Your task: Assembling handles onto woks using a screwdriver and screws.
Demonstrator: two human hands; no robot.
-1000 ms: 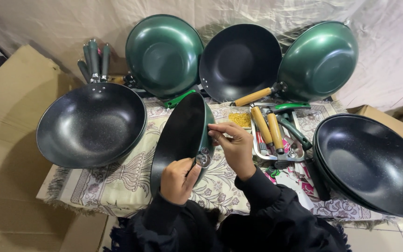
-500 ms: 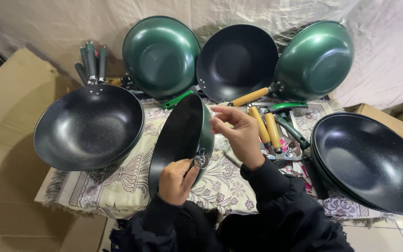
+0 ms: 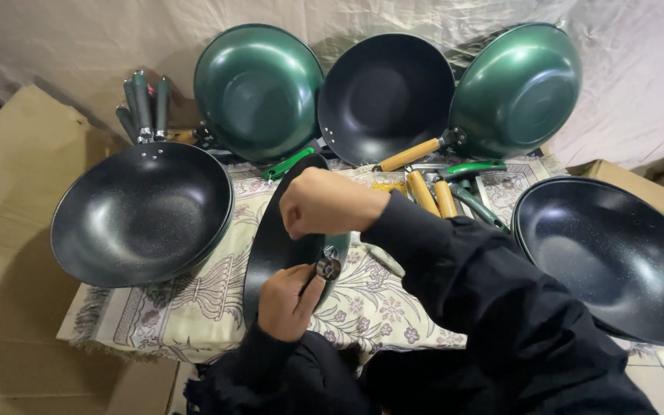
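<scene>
Right, I see the dark non-stick wok with the green outer shell (image 3: pixel 270 253) stood on edge at the middle of the patterned tablecloth (image 3: pixel 194 307), near the body. The left hand (image 3: pixel 290 303) grips its rim from below, fingers closed by the small metal handle bracket (image 3: pixel 327 267). The right hand (image 3: pixel 324 204) is clenched in a loose fist over the top edge; what it pinches, I cannot tell. To the left lies a stack of black speckled woks (image 3: pixel 144 211). Far back, a green wok (image 3: pixel 259 88) leans on the cloth backdrop. Wooden handles (image 3: pixel 432 192) lie to the right.
</scene>
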